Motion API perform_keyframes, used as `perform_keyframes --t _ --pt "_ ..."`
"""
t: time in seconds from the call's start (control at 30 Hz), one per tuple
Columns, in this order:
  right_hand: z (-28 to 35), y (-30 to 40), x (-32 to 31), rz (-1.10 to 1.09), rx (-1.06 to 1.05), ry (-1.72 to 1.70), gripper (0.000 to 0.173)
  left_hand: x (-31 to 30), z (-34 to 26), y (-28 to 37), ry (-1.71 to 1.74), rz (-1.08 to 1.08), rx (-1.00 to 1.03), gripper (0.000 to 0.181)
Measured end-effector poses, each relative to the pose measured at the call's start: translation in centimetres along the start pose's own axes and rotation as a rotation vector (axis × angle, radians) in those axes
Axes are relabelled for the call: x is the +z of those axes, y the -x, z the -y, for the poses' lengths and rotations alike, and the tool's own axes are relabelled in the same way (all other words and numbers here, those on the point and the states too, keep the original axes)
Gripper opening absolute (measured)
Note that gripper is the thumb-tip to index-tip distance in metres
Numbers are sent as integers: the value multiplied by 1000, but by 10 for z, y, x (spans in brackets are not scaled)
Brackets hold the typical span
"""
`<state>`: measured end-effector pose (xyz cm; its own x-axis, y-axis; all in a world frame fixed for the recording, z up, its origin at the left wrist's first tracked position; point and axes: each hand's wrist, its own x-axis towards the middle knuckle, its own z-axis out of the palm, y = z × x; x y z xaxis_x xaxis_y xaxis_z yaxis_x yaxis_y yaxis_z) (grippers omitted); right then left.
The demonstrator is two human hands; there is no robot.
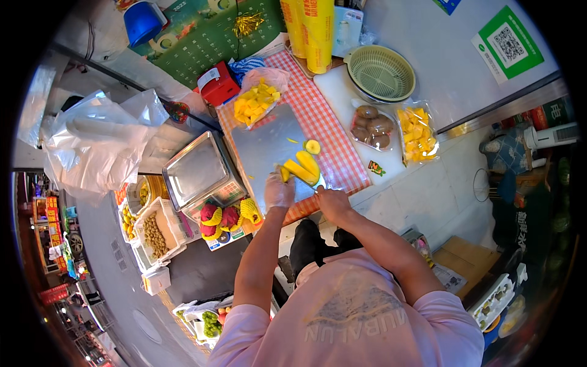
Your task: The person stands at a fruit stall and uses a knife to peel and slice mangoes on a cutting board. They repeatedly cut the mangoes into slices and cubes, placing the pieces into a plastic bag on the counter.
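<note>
My left hand point(279, 191), in a clear plastic glove, has its fingers on a small yellow mango piece point(285, 174). My right hand point(333, 201) grips a knife point(320, 184), whose blade is mostly hidden behind the fruit. Between the hands lie long peeled mango pieces point(299, 171), side by side on a metal cutting board point(266, 142). A rounded mango slice point(312, 147) rests just beyond them. Diced mango point(255, 104) fills a pink-edged bag or tray at the board's far edge.
Packed mango cubes point(417, 135), a kiwifruit pack point(372, 127) and a green colander point(383, 73) stand right on a white board point(337, 87). Left are a steel tray point(197, 169) and dragon fruit point(211, 215). Cling film rolls point(318, 36) and a red box point(218, 85) stand behind.
</note>
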<state>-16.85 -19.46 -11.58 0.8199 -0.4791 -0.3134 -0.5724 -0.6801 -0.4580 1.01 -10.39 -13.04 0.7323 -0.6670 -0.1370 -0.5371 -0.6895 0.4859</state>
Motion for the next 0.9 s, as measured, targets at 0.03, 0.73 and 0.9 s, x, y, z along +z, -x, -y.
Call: perform_keyframes --t 0.03,0.73,0.9 --pt "-3 0 4 -43 -2 -7 28 1 4 -1 50 9 -5 54" --pt "-14 -17 -11 -64 37 -84 28 -18 -45 -28 -87 27 -94 57" --pt "-16 -18 -15 -81 -12 -81 27 -7 -36 -58 -86 98 -196 44"
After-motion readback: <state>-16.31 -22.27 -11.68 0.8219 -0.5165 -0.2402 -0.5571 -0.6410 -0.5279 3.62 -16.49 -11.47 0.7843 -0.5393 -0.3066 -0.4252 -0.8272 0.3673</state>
